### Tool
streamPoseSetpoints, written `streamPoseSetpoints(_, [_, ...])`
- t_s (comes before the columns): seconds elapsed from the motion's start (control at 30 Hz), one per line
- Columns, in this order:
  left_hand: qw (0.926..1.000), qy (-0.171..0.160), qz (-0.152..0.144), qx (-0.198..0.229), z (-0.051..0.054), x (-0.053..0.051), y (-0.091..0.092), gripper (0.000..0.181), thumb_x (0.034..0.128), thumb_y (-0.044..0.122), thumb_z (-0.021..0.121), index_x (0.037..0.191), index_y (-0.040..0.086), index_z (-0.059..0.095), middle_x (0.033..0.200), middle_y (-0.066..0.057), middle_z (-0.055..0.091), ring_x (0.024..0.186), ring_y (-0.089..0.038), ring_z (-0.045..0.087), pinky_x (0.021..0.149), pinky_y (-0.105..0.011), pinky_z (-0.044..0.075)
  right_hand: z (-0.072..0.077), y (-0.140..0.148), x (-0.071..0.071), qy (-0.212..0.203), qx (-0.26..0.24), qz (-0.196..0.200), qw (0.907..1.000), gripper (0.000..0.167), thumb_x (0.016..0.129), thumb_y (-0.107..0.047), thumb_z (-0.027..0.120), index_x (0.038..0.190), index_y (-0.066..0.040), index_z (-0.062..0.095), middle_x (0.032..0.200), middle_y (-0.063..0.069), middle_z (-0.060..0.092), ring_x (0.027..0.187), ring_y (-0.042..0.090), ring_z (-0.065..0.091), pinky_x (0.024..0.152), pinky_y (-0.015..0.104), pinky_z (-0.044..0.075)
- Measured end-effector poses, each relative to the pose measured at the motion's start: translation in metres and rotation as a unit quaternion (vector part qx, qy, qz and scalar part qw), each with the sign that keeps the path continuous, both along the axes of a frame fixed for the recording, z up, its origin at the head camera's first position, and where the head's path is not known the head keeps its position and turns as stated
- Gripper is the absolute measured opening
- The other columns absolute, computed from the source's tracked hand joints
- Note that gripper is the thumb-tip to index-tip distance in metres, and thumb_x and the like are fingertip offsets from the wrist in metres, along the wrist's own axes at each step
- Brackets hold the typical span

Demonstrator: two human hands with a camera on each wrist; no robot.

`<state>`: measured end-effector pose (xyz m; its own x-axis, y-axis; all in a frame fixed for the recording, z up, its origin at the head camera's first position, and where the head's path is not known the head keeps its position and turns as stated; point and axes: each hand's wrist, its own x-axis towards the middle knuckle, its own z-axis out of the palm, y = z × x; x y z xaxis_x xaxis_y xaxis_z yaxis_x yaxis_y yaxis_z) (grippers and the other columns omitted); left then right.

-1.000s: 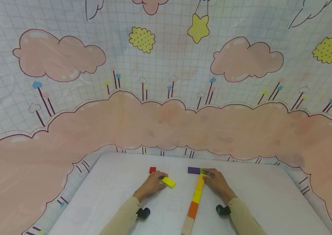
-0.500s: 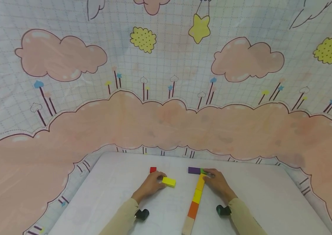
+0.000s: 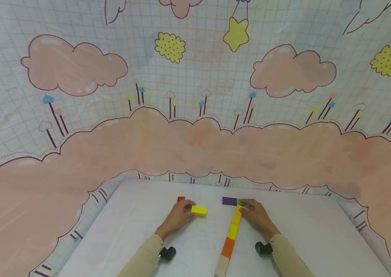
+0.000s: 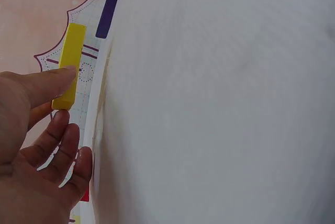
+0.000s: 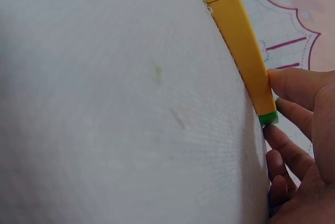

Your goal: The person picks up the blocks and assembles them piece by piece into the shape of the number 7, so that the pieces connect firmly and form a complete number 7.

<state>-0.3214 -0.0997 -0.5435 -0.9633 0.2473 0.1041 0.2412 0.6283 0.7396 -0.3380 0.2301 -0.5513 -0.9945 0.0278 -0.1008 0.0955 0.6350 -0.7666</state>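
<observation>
A yellow block [image 3: 199, 210] is pinched between the thumb and a finger of my left hand [image 3: 176, 219], a little above the white table; in the left wrist view the yellow block [image 4: 70, 67] stands nearly lengthwise. My right hand [image 3: 258, 218] holds the corner of a row of blocks: its fingers are at a small green block [image 5: 268, 117], and its thumb touches the orange-yellow block [image 5: 242, 51]. A purple block [image 3: 229, 201] lies left of the green one. Behind my left hand, a red block [image 3: 181, 199] is partly hidden.
From the corner the row runs toward me: another yellow block [image 3: 232, 231], an orange block [image 3: 228, 247] and a plain wooden block [image 3: 221, 266]. A patterned cloth [image 3: 195, 150] with clouds hangs behind the white table [image 3: 119, 223].
My left hand has turned the yellow block from slanted to nearly level and lifted it slightly. The right hand keeps its place at the corner.
</observation>
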Motion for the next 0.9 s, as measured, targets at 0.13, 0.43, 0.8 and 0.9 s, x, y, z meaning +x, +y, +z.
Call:
streamPoseSetpoints(0.13, [0.9999, 0.002, 0.008, 0.007, 0.001, -0.001, 0.004, 0.033, 0.0873, 0.015, 0.073, 0.118, 0.012, 0.063, 0.115, -0.005, 0.063, 0.105, -0.021, 0.057, 0.099, -0.045, 0.050, 0.001, 0.000, 0.001, 0.007, 0.005, 0.003, 1.0000, 0.041, 0.092, -0.028, 0.066, 0.133, -0.022, 0.062, 0.147, 0.014, 0.048, 0.139, 0.039, 0.037, 0.114, 0.064, 0.026])
streamPoseSetpoints(0.43, [0.9989, -0.017, 0.018, 0.041, 0.001, -0.010, 0.014, 0.032, 0.0874, 0.016, 0.073, 0.118, 0.015, 0.064, 0.115, -0.004, 0.064, 0.105, -0.020, 0.057, 0.099, -0.043, 0.051, 0.002, 0.000, 0.001, 0.016, 0.008, 0.007, 0.9998, 0.041, 0.093, -0.026, 0.065, 0.133, -0.021, 0.062, 0.146, 0.014, 0.049, 0.139, 0.039, 0.038, 0.114, 0.064, 0.026])
streamPoseSetpoints(0.8, [0.9976, -0.013, 0.041, 0.055, 0.001, -0.019, 0.027, 0.031, 0.0863, 0.015, 0.074, 0.116, 0.013, 0.065, 0.113, -0.006, 0.061, 0.101, -0.020, 0.056, 0.097, -0.043, 0.052, -0.001, 0.000, 0.001, 0.017, 0.016, 0.010, 0.9997, 0.040, 0.093, -0.025, 0.065, 0.133, -0.022, 0.062, 0.146, 0.013, 0.049, 0.138, 0.038, 0.038, 0.114, 0.063, 0.027])
streamPoseSetpoints(0.9, [0.9966, -0.020, 0.051, 0.063, 0.002, -0.021, 0.030, 0.031, 0.0863, 0.015, 0.074, 0.116, 0.013, 0.065, 0.113, -0.006, 0.062, 0.101, -0.020, 0.056, 0.098, -0.043, 0.052, -0.001, 0.001, 0.001, 0.016, 0.013, 0.012, 0.9997, 0.040, 0.093, -0.026, 0.065, 0.133, -0.022, 0.062, 0.146, 0.013, 0.049, 0.139, 0.038, 0.038, 0.114, 0.063, 0.027])
